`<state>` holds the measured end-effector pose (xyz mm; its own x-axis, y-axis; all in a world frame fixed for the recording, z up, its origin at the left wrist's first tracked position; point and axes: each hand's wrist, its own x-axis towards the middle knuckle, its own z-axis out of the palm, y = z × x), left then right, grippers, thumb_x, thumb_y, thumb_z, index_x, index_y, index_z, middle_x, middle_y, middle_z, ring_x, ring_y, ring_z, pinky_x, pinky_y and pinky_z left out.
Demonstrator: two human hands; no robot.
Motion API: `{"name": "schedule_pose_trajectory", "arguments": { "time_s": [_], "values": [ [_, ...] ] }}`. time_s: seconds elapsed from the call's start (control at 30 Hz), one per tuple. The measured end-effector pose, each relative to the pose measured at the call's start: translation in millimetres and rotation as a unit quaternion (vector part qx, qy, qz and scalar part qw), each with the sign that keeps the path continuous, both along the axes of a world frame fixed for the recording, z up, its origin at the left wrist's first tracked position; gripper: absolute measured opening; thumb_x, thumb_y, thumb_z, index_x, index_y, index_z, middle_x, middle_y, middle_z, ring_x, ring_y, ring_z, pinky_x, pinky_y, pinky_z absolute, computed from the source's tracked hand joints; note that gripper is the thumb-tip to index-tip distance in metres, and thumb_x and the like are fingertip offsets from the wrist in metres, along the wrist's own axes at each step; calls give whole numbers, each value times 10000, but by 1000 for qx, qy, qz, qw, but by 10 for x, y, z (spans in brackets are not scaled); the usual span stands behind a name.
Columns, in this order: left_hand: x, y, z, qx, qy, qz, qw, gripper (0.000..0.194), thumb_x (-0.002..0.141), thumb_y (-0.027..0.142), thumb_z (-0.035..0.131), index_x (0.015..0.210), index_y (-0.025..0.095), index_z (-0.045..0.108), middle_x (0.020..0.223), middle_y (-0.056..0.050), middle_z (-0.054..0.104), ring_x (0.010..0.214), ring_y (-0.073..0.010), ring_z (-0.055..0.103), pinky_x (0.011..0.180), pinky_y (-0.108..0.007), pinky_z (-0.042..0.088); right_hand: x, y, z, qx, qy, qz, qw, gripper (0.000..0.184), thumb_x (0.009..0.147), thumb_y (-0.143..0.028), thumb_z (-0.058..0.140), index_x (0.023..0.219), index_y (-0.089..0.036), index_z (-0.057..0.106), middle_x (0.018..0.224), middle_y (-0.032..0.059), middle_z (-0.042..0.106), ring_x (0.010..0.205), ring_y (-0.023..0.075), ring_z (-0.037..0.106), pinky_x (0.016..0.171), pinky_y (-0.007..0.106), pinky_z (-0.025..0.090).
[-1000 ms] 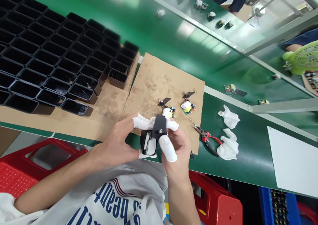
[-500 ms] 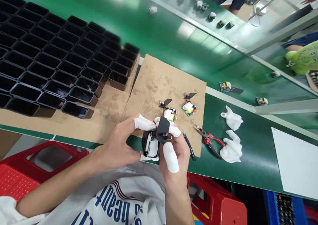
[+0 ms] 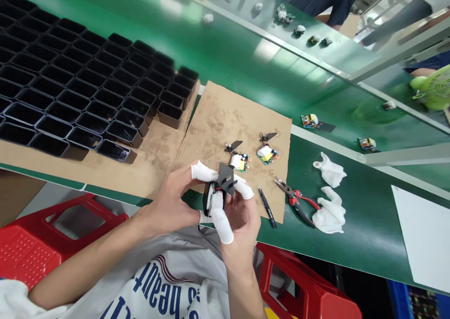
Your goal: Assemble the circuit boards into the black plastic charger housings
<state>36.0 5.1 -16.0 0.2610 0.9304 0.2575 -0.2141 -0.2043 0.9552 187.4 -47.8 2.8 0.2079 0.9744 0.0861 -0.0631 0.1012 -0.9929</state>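
Both my hands wear white finger cots and meet over the near edge of a brown cardboard sheet (image 3: 225, 117). My left hand (image 3: 172, 201) grips a small black casing (image 3: 210, 198) with a white part inside it. My right hand (image 3: 237, 216) pinches a black flat piece (image 3: 225, 177) at the top of that casing. Just beyond my fingers lie two small circuit boards (image 3: 239, 162) (image 3: 267, 154) on the cardboard, each with a black flat piece beside it.
Rows of empty black casings (image 3: 87, 98) fill the left side. Black tweezers (image 3: 267, 206), red-handled pliers (image 3: 295, 201) and white gloves (image 3: 328, 192) lie to the right. Small boards ride the green conveyor (image 3: 246, 61). Red stools (image 3: 52, 234) stand below. Another person stands across the belt.
My hands drew slightly nearer and lower with the casing. The black flat piece has tipped upright at the casing's top. Items on the conveyor drifted left.
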Motion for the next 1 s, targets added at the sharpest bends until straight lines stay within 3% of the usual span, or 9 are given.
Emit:
{"name": "schedule_pose_trajectory", "arguments": {
  "time_s": [0.17,0.37,0.47,0.53,0.6,0.67,0.8,0.9,1.0],
  "values": [
    [101,-175,3,37,34,73,996,498,784,93,941,1223,249,766,1150,-63,780,1047,-248,746,916,-369,647,41,-283,-80,117,-144,-103,977,504,938,-219,914,1404,-380,811,1416,95,767,1368,347,730,1195,594,603],
    [197,-433,-40,130,110,201,965,502,826,133,940,1281,244,758,1170,-87,777,1017,-251,759,878,-360,626,103,-499,-214,196,-206,-66,956,716,895,-51,922,1469,-460,798,1394,72,828,1191,320,838,960,529,746],
    [252,-602,-16,187,156,260,934,510,861,78,846,1331,250,744,1207,-92,775,1079,-262,770,925,-371,642,97,-522,-266,166,-119,-71,976,508,918,-92,918,1315,-407,883,1345,66,855,1192,302,842,1030,532,723],
    [289,-751,6,207,181,283,919,556,868,126,877,1386,249,718,1265,-108,759,1158,-282,759,990,-400,645,85,-539,-294,92,2,-99,991,289,919,-190,947,1165,-338,920,1233,65,887,1148,284,849,1042,517,711],
    [330,-918,17,179,181,296,920,682,833,253,976,1446,245,678,1351,-129,726,1226,-306,732,1037,-431,641,80,-574,-309,-10,150,-117,982,168,906,-329,972,1060,-301,908,1112,48,905,1054,261,860,1015,494,717],
    [372,-1071,22,92,140,289,943,739,820,370,1009,1454,241,653,1388,-135,710,1218,-300,729,1033,-430,645,82,-633,-308,-91,270,-108,953,215,911,-454,958,1042,-302,879,1089,29,909,1042,247,861,1024,482,716],
    [429,-1231,67,-85,45,160,982,459,908,433,942,1255,232,717,1219,-88,800,1122,-260,767,1043,-398,636,73,-807,-272,-143,381,-52,912,302,953,-570,888,1116,-318,858,1261,23,897,1247,218,828,1143,407,676],
    [430,-1234,126,-129,25,78,988,423,893,450,961,1183,230,746,1167,-70,825,1120,-263,771,1066,-400,620,36,-925,-249,-153,397,-13,905,358,1020,-626,789,1162,-305,861,1360,42,872,1387,212,778,1216,378,644],
    [405,-1211,145,-135,9,49,990,430,866,460,978,1139,225,743,1134,-66,825,1114,-278,777,1065,-414,618,-10,-990,-246,-158,394,0,905,366,1045,-634,752,1170,-310,867,1356,43,871,1452,221,747,1244,396,642]
  ]
}}
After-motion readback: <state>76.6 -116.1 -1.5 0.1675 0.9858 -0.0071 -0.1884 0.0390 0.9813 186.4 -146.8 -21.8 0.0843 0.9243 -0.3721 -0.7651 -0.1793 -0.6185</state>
